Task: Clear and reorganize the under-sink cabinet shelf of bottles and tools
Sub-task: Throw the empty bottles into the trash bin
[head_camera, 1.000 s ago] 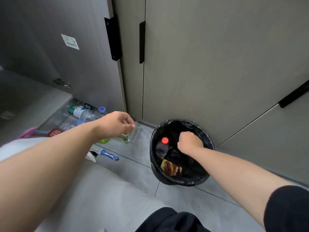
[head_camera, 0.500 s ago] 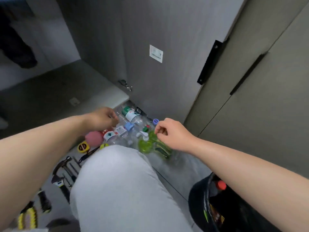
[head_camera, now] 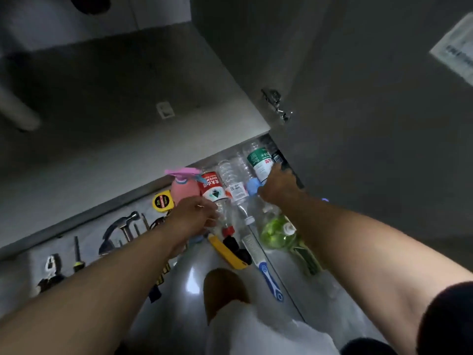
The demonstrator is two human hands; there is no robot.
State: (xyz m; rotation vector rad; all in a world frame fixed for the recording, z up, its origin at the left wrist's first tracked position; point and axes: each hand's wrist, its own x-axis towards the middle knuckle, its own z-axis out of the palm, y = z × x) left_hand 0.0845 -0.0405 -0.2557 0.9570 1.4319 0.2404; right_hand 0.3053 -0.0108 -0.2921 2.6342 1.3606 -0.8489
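Centrally in the frame, the lying red-labelled bottle (head_camera: 211, 188) was gripped by the left hand (head_camera: 194, 217); just right, the green-labelled bottle (head_camera: 259, 162) was touched by the right hand (head_camera: 279, 188), whose closure could not be told.

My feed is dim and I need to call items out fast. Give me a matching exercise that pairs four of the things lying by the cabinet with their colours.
Things:
1. spray bottle
2. tape measure
3. pump bottle
4. brush handle

Colours:
a. yellow
b. blue
c. pink
d. clear, with green liquid inside

Pairs: 1-c, 2-a, 3-d, 4-b.
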